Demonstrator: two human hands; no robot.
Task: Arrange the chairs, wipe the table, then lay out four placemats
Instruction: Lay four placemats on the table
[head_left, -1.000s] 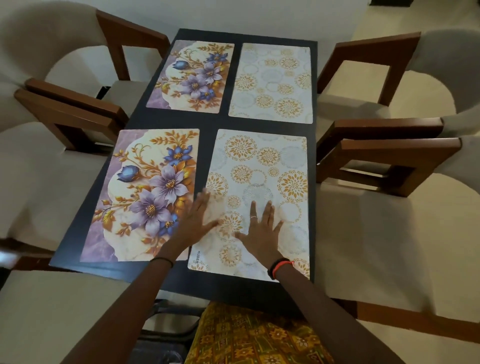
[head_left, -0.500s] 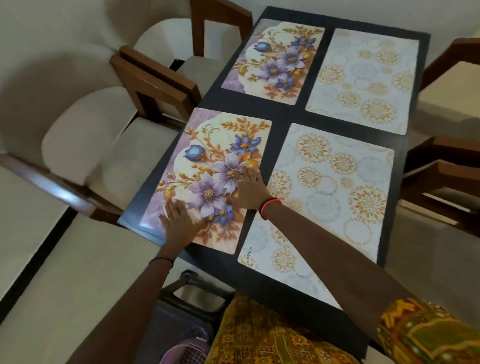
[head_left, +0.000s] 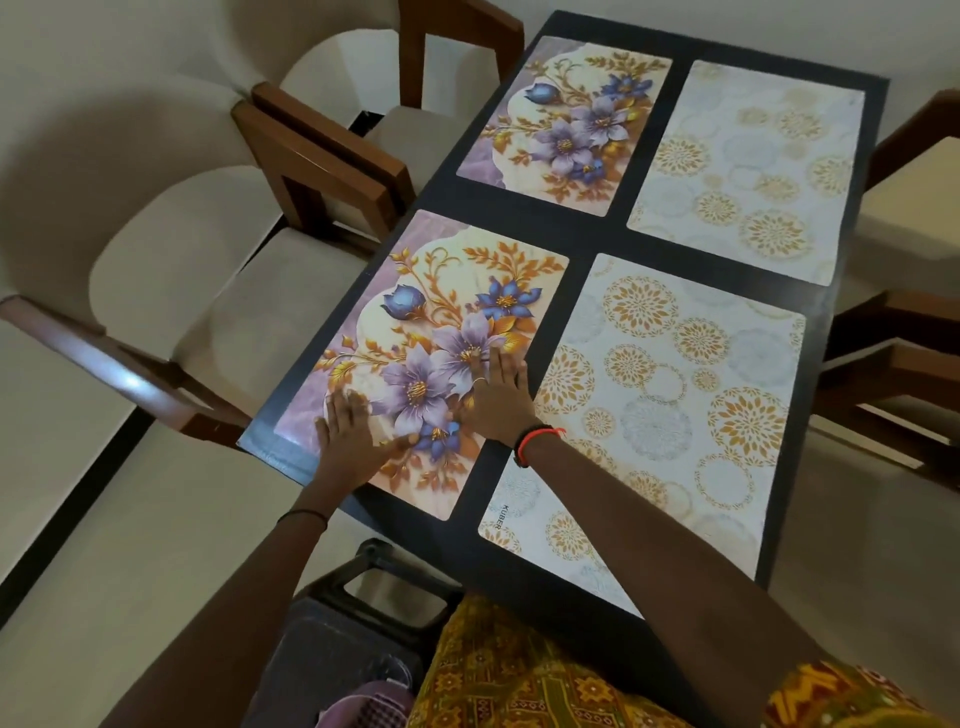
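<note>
Several placemats lie flat in a two-by-two grid on the dark table (head_left: 592, 236). The near left floral placemat (head_left: 431, 332) has both my hands pressed flat on it. My left hand (head_left: 353, 434) rests near its front left part, fingers spread. My right hand (head_left: 498, 395) lies on its right side, by the purple flowers. To its right is the near white and gold placemat (head_left: 670, 405). Behind lie a far floral placemat (head_left: 566, 119) and a far white and gold placemat (head_left: 748, 166). Neither hand holds anything.
Two cushioned wooden chairs stand at the table's left side: a near one (head_left: 208, 291) and a far one (head_left: 363, 88). Wooden chair arms (head_left: 904, 364) show at the right edge. A dark stool (head_left: 363, 597) stands under the table's near end.
Both hands moved from the near white and gold placemat onto the near left floral one. The view has turned left.
</note>
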